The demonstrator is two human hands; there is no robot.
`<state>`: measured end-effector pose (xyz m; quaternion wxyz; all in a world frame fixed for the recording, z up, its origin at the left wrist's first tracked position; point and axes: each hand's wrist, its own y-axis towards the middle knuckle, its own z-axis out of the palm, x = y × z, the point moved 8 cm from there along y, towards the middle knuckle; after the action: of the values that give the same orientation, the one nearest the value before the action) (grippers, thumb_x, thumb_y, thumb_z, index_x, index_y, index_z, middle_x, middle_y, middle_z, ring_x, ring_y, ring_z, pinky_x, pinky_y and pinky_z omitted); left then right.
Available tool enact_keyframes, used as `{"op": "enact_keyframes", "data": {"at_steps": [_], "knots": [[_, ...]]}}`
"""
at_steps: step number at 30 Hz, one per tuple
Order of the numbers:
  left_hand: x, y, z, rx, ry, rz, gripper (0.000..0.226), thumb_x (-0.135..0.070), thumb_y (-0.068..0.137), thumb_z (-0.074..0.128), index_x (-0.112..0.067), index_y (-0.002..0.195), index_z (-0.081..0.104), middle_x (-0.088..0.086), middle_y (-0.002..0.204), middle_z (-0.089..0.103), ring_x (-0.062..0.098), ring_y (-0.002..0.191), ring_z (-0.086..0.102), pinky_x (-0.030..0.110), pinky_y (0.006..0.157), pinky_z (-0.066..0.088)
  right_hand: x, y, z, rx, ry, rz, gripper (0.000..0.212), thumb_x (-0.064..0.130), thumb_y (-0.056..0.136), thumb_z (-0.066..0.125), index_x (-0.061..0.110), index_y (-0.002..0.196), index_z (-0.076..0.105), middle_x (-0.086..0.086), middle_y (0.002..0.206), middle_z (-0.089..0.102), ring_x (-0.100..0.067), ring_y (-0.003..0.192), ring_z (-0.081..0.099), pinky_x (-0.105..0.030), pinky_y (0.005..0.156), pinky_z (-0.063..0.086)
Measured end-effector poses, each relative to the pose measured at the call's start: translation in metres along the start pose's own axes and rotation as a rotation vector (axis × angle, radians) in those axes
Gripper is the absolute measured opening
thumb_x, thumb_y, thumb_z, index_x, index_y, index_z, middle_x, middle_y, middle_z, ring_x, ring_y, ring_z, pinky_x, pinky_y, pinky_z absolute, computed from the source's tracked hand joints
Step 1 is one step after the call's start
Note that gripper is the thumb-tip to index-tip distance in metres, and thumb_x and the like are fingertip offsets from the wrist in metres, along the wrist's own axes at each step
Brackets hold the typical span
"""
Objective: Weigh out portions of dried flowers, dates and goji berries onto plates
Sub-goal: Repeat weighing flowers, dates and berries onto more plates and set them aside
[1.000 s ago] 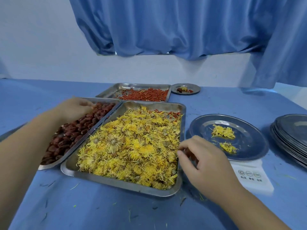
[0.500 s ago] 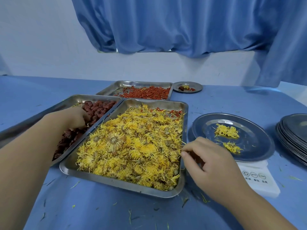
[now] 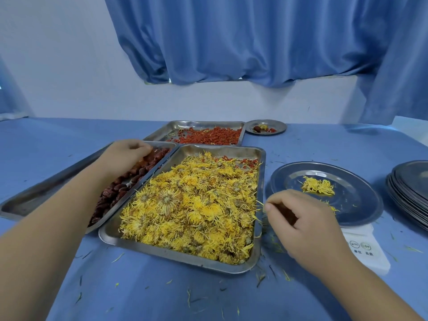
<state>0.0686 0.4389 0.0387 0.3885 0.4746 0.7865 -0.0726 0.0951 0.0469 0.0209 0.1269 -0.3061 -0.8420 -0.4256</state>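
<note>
A steel tray of yellow dried flowers [image 3: 196, 205] lies in the middle. To its left is a tray of dark red dates [image 3: 115, 193], and behind is a tray of goji berries [image 3: 208, 136]. A round plate [image 3: 361, 205] sits on a white scale [image 3: 363, 251] at the right, with a small clump of flowers [image 3: 318, 186] on it. My left hand [image 3: 122, 156] lies on the far dates with its fingers curled down; its fingertips are hidden. My right hand [image 3: 308, 225] hovers between the flower tray's right rim and the plate, fingers pinched together, nothing clearly in them.
A stack of empty steel plates [image 3: 410, 188] stands at the far right. At the back, a small plate [image 3: 280, 126] beside the goji tray holds a mixed portion. Loose petals litter the blue tablecloth [image 3: 162, 293]. A blue curtain [image 3: 254, 42] hangs behind.
My left hand has shifted along the dates tray, first nearer and then back to the far end. My right hand has stayed at the flower tray's right rim.
</note>
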Motion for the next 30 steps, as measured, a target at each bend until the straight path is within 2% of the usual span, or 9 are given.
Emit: {"op": "enact_keyframes", "data": {"at_steps": [2,4,7,12,14,15,18,25,30], "knots": [[-0.029,-0.008,0.010,0.030,-0.058,0.034,0.022,-0.050,0.094,0.051,-0.038,0.089,0.069,-0.019,0.062,0.061,0.003,0.053,0.051,0.025,0.060,0.037,-0.006,0.001,-0.008,-0.074,0.098,0.064,0.019,0.018,0.086,0.061,0.028,0.070,0.061,0.009,0.063,0.057,-0.011,0.067,0.055,-0.019,0.054,0.040],[-0.060,-0.015,0.027,0.099,-0.110,0.080,0.023,-0.046,0.095,0.051,-0.035,0.092,0.071,-0.019,0.059,0.063,-0.004,0.051,0.055,0.025,0.062,0.042,-0.020,0.001,-0.018,-0.136,0.246,0.185,0.019,0.018,0.085,0.061,0.028,0.069,0.062,0.007,0.064,0.059,-0.010,0.060,0.054,-0.019,0.052,0.040],[-0.108,-0.029,0.059,0.224,-0.175,0.154,0.022,-0.040,0.096,0.052,-0.031,0.092,0.072,-0.016,0.062,0.066,0.003,0.062,0.064,0.029,0.072,0.050,-0.043,-0.001,-0.036,-0.269,0.476,0.399,0.020,0.024,0.088,0.058,0.023,0.069,0.064,0.000,0.057,0.055,-0.010,0.051,0.046,-0.033,0.052,0.042],[-0.190,-0.061,0.118,0.339,-0.056,0.359,0.024,-0.047,0.094,0.051,-0.035,0.094,0.072,-0.027,0.079,0.067,-0.009,0.066,0.060,0.022,0.065,0.045,-0.076,-0.008,-0.062,-0.545,0.830,0.643,0.037,0.025,0.092,0.054,0.022,0.057,0.064,0.005,0.050,0.047,-0.009,0.042,0.040,-0.019,0.038,0.035],[-0.212,-0.071,0.145,0.394,-0.043,0.408,0.020,-0.040,0.094,0.055,-0.029,0.093,0.073,-0.024,0.075,0.068,-0.010,0.063,0.060,0.011,0.059,0.043,-0.084,-0.011,-0.069,-0.610,0.878,0.690,0.037,0.023,0.090,0.054,0.022,0.054,0.063,0.004,0.049,0.047,-0.010,0.041,0.039,-0.018,0.036,0.032],[-0.221,-0.074,0.160,0.424,-0.027,0.423,0.017,-0.035,0.093,0.058,-0.028,0.093,0.073,-0.022,0.079,0.070,-0.010,0.069,0.062,0.008,0.063,0.043,-0.087,-0.012,-0.071,-0.634,0.900,0.705,0.036,0.023,0.090,0.055,0.021,0.055,0.063,0.004,0.049,0.046,-0.009,0.040,0.039,-0.018,0.036,0.031],[-0.238,-0.079,0.197,0.490,0.068,0.464,0.012,-0.028,0.090,0.059,-0.034,0.092,0.070,-0.020,0.091,0.068,-0.007,0.086,0.061,0.015,0.076,0.045,-0.092,-0.012,-0.073,-0.661,0.932,0.720,0.033,0.023,0.090,0.055,0.020,0.057,0.061,0.004,0.048,0.045,-0.009,0.039,0.038,-0.017,0.036,0.030],[-0.249,-0.082,0.228,0.538,0.126,0.513,0.011,-0.036,0.087,0.064,-0.035,0.098,0.067,-0.022,0.078,0.067,-0.015,0.069,0.055,0.007,0.056,0.036,-0.086,-0.010,-0.068,-0.586,0.872,0.699,0.036,0.025,0.090,0.054,0.021,0.055,0.060,0.005,0.048,0.045,-0.010,0.042,0.040,-0.024,0.041,0.033],[-0.254,-0.074,0.219,0.509,0.151,0.577,0.008,-0.036,0.087,0.064,-0.037,0.095,0.067,-0.019,0.083,0.062,-0.020,0.073,0.050,0.003,0.059,0.036,-0.077,-0.008,-0.063,-0.553,0.938,0.665,0.034,0.021,0.093,0.053,0.017,0.059,0.057,0.005,0.044,0.044,-0.007,0.038,0.040,-0.017,0.036,0.033]]}}
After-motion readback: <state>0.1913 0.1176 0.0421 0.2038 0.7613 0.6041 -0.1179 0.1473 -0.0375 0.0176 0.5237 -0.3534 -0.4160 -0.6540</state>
